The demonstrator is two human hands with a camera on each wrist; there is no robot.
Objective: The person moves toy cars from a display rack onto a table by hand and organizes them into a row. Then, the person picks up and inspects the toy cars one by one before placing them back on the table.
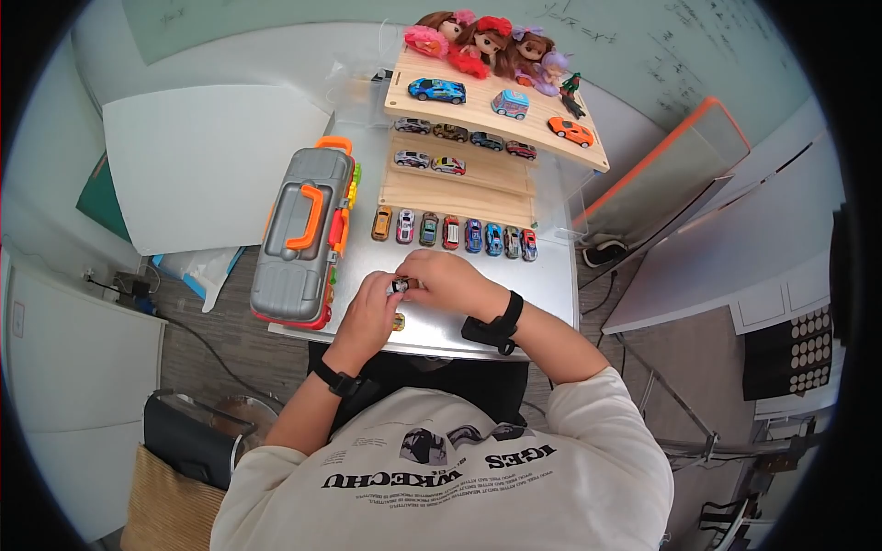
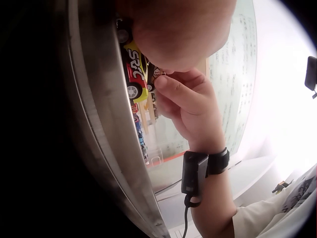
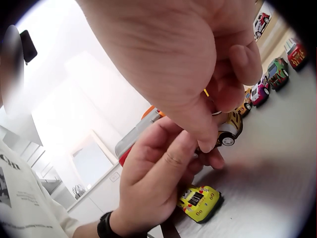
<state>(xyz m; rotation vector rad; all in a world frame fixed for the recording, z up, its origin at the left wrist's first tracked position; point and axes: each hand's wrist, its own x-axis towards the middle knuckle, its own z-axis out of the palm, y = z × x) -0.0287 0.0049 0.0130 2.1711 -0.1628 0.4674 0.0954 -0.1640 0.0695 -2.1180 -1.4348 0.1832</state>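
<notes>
Both hands meet over the near part of the metal table, around a small toy car (image 1: 399, 286). My right hand (image 1: 450, 283) pinches it with thumb and fingers; my left hand (image 1: 367, 314) grips it from the other side. The right wrist view shows the car (image 3: 233, 130) as gold and black, partly covered by the fingers of the right hand (image 3: 173, 64). A yellow toy car (image 3: 200, 202) stands on the table beside the left hand (image 3: 153, 178). In the left wrist view this yellow car (image 2: 134, 74) shows its red and black side.
A row of several toy cars (image 1: 451, 231) stands beyond the hands. Behind it, a wooden tiered shelf (image 1: 459, 191) holds more cars, with dolls (image 1: 487, 46) on top. A grey toolbox (image 1: 299, 239) with orange handles is at the left.
</notes>
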